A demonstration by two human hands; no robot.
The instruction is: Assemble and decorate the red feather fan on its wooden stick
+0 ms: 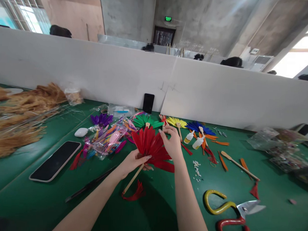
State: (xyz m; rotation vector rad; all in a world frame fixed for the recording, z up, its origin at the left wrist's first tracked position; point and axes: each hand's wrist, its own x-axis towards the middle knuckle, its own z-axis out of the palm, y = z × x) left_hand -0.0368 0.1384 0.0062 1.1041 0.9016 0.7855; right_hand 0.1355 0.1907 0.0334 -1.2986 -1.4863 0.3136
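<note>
A fan of red feathers (149, 142) with a thin wooden handle (133, 179) and a red tassel (136, 192) is held above the green table. My left hand (133, 162) grips it where the feathers meet the handle, thumb across the front and fingertips partly showing beneath. At the fan's upper right edge, my right hand (172, 141) has thumb and fingers bent together on a feather near its tip. Green (143, 121), yellow (175, 122) and blue feather fans (194, 126) lie just behind. Two small glue bottles (198, 142) are to the right of my right hand.
Yellow-and-red scissors (241, 209) lie open at front right, near white beads (197, 168) and a wooden stick (240, 165). Black tweezers (89, 184), a phone (55, 161) and bagged feathers (112, 137) lie left. A white partition (107, 72) stands behind.
</note>
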